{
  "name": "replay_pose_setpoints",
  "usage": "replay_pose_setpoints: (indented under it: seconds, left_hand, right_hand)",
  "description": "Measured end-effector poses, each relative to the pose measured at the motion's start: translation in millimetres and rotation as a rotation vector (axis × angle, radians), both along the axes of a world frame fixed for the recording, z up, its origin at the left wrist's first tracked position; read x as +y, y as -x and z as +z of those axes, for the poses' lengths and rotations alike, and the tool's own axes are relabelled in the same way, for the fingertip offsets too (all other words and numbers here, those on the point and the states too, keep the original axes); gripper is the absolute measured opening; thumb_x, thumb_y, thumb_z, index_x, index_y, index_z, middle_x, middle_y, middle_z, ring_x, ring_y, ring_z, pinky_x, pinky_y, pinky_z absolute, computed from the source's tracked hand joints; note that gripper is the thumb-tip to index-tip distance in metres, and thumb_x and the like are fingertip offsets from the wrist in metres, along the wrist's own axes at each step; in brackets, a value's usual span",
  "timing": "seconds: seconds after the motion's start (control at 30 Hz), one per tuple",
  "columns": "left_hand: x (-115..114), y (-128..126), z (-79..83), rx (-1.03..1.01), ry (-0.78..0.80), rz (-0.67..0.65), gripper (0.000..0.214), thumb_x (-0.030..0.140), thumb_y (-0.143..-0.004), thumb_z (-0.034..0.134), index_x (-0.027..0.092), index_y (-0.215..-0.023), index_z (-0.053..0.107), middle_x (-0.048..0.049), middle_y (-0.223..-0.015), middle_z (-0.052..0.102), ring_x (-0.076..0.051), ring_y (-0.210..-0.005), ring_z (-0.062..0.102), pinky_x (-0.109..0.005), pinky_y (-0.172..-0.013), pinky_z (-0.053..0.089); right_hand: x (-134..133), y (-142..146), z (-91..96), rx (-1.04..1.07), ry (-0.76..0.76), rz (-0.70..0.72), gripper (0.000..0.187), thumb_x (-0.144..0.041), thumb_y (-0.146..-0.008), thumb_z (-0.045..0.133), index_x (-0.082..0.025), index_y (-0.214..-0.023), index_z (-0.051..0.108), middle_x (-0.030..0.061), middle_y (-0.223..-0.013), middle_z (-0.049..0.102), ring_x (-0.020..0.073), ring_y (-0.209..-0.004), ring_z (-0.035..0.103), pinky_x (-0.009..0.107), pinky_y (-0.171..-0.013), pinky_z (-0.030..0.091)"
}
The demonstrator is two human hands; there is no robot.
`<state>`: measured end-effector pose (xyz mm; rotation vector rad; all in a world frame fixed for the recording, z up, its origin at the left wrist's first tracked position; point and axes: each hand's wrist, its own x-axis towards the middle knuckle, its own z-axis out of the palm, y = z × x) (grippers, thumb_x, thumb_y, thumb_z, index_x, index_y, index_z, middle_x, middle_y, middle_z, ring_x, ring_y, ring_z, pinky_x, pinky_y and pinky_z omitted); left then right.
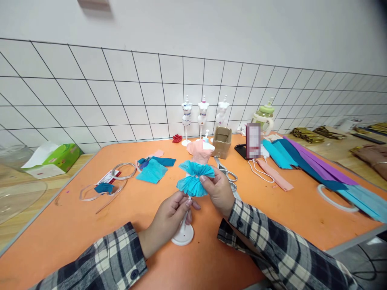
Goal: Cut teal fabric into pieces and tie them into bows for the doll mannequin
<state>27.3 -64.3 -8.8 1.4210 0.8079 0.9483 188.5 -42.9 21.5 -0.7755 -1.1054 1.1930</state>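
Blue crepe paper [190, 187], gathered into two ruffled tiers, surrounds the top of a small white stand [183, 237]. It looks like the kind of stand under the mini mannequins behind, though any body is hidden by the paper. My left hand [169, 213] is closed around the stand's thin pole, just under the lower tier. On the right side of the ruffles, my right hand [220, 192] pinches the paper's edge between thumb and fingers. Metal scissors [231, 175] lie behind my right hand, partly covered by it.
Three mini mannequins [203, 110] stand by the tiled wall, near a cardboard box [222, 141] and pink crepe paper [199, 151]. Blue paper pieces [152, 171] and a tape ring [123, 170] lie left. Right are a phone [253, 141], coloured crepe strips [320, 165] and a bottle [266, 117].
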Motion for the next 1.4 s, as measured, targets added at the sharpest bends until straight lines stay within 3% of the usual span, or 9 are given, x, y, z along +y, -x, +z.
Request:
replay_pose_setpoints:
  seconds: [0.27,0.4,0.53,0.63,0.7,0.8,0.97,1.17,1.4]
  left_hand:
    - [4.0,-3.1,1.7,-0.058,0.154,0.020,0.035,0.051,-0.083,0.063,0.018,-0.092,0.054,-0.0028,-0.083,0.069,-0.008,-0.043,0.052,-0.021,-0.041,0.041]
    - [3.8,-4.0,3.3,-0.029,0.140,0.030,0.037,0.053,-0.082,0.062,0.018,-0.092,0.054,-0.0038,-0.084,0.069,-0.007,-0.043,0.052,-0.021,-0.041,0.042]
    - [3.8,-3.1,0.5,-0.006,0.094,0.030,0.035,0.051,-0.086,0.060,0.018,-0.095,0.055,-0.0039,-0.085,0.069,-0.008,-0.044,0.054,-0.021,-0.042,0.042]
    - [3.7,-2.1,-2.5,0.005,0.070,0.014,0.032,0.049,-0.088,0.057,0.018,-0.098,0.055,-0.0040,-0.087,0.070,-0.008,-0.045,0.054,-0.021,-0.043,0.042]
    - [3.3,-1.8,-3.1,0.010,0.065,0.010,0.032,0.049,-0.089,0.056,0.018,-0.099,0.055,-0.0042,-0.088,0.070,-0.008,-0.045,0.054,-0.021,-0.043,0.042]
    - [2.5,-1.8,-1.9,0.017,0.047,0.014,0.032,0.049,-0.089,0.055,0.018,-0.098,0.055,-0.0044,-0.090,0.070,-0.008,-0.046,0.053,-0.021,-0.043,0.042]
    - [1.5,-1.9,0.4,0.031,0.018,0.016,0.029,0.047,-0.091,0.054,0.018,-0.090,0.056,-0.0036,-0.087,0.069,-0.008,-0.047,0.053,-0.021,-0.045,0.042]
    - [1.7,-1.6,-0.7,0.003,0.035,0.008,0.028,0.046,-0.091,0.055,0.018,-0.095,0.055,-0.0035,-0.088,0.069,-0.008,-0.046,0.053,-0.022,-0.045,0.042]
    - [2.2,0.0,-2.6,0.024,-0.016,-0.013,0.026,0.044,-0.095,0.050,0.018,-0.096,0.056,-0.0029,-0.088,0.068,-0.007,-0.048,0.054,-0.022,-0.048,0.043]
  right_hand:
    - [7.5,1.3,-12.5,-0.052,0.019,0.067,0.035,-0.052,-0.081,0.064,-0.022,-0.100,0.059,0.0037,-0.085,0.067,0.0175,-0.068,0.064,0.031,-0.062,0.053]
    - [7.7,1.4,-17.5,-0.190,-0.062,-0.314,0.043,-0.040,-0.076,0.073,-0.024,-0.106,0.046,0.0023,-0.101,0.058,0.0104,-0.065,0.055,0.026,-0.059,0.049]
    - [4.1,-5.4,-13.2,-0.443,-0.332,-0.626,0.030,-0.030,-0.076,0.073,-0.023,-0.082,0.045,-0.0037,-0.079,0.049,0.0087,-0.058,0.044,0.024,-0.054,0.040]
    - [0.1,-10.9,-7.6,-0.713,-0.588,-0.645,0.014,-0.024,-0.083,0.065,-0.021,-0.074,0.055,-0.0014,-0.071,0.053,0.0131,-0.067,0.052,0.028,-0.063,0.041]
    - [-1.6,-12.7,-5.6,-0.832,-0.660,-0.655,0.004,-0.023,-0.087,0.061,-0.023,-0.085,0.065,0.0003,-0.073,0.058,0.0150,-0.071,0.054,0.030,-0.067,0.042]
    - [-2.2,-12.7,-5.2,-0.929,-0.671,-0.725,0.016,-0.027,-0.089,0.059,-0.026,-0.100,0.069,0.0021,-0.079,0.060,0.0174,-0.076,0.056,0.034,-0.073,0.042]
    - [-1.7,-13.1,-6.2,-0.871,-0.625,-0.729,0.027,-0.032,-0.088,0.055,-0.021,-0.112,0.060,0.0081,-0.102,0.061,0.0227,-0.094,0.057,0.039,-0.081,0.044]
    - [0.1,-13.3,-7.2,-0.794,-0.633,-0.633,0.030,-0.029,-0.087,0.052,-0.021,-0.116,0.053,0.0089,-0.107,0.059,0.0229,-0.097,0.056,0.038,-0.078,0.047]
    - [-3.8,-9.7,-7.9,-0.838,-0.768,-0.838,0.017,-0.024,-0.082,0.065,-0.025,-0.099,0.063,0.0063,-0.101,0.048,0.0211,-0.093,0.053,0.038,-0.078,0.047]
